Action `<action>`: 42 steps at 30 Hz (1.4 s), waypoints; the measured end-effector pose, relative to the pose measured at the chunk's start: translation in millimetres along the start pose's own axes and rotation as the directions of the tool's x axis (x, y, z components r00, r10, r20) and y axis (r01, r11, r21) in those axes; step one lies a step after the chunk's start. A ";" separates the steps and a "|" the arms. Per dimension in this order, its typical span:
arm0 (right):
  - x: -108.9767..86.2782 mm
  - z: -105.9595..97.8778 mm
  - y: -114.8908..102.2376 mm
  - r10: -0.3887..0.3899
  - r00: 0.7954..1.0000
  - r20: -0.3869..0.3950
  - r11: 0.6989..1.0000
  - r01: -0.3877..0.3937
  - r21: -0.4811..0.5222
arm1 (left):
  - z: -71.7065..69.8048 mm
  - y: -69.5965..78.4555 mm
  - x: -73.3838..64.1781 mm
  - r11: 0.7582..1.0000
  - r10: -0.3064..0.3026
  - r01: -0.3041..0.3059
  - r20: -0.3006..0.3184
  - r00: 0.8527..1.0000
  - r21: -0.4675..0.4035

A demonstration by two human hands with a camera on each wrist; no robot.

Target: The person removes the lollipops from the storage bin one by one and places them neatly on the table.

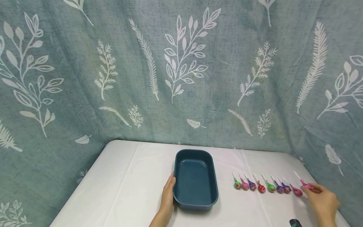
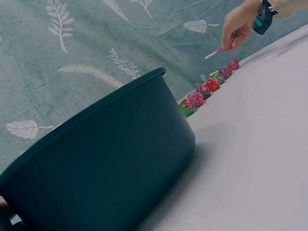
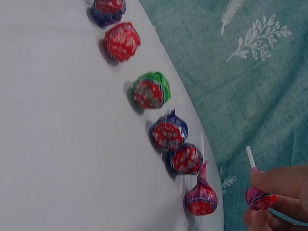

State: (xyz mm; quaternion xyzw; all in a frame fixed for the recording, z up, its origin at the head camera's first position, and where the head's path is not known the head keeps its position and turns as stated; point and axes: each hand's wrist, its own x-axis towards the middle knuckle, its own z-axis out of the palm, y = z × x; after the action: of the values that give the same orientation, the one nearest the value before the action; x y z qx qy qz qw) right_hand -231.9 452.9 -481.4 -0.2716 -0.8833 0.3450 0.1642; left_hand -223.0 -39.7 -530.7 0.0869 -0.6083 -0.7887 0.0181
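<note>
A pink-wrapped lollipop (image 3: 260, 198) is pinched between the thumb and fingers of my right hand (image 1: 323, 199), its white stick pointing up and away. The hand is above the right end of a row of wrapped lollipops (image 1: 271, 188) in green, pink, purple and red. Nearest to it lies a pink lollipop (image 3: 201, 199) on the cloth. My left hand (image 1: 168, 195) is at the left side of a dark teal rectangular bin (image 1: 195, 206), gripping its rim and wall. The bin's inside is bare. In the left wrist view the bin hides most of that hand.
A white cloth covers the table (image 1: 136, 183). Behind it and along both sides hangs a blue-green curtain (image 1: 127, 78) with white leaf prints. A black device (image 2: 263, 18) is strapped to the right wrist.
</note>
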 end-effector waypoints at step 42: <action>12.5 18.4 24.1 0.157 0.987 0.037 0.980 -0.152 -0.127 | -1.0 3.0 0.3 1.000 0.021 -0.021 0.016 1.000 -0.005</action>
State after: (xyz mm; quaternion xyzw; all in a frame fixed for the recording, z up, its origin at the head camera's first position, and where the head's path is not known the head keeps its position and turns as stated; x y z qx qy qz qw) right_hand -241.9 465.6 -510.0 -0.3409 -0.8828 0.3075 0.0991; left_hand -223.4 -41.6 -528.1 0.0743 -0.6073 -0.7907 0.0219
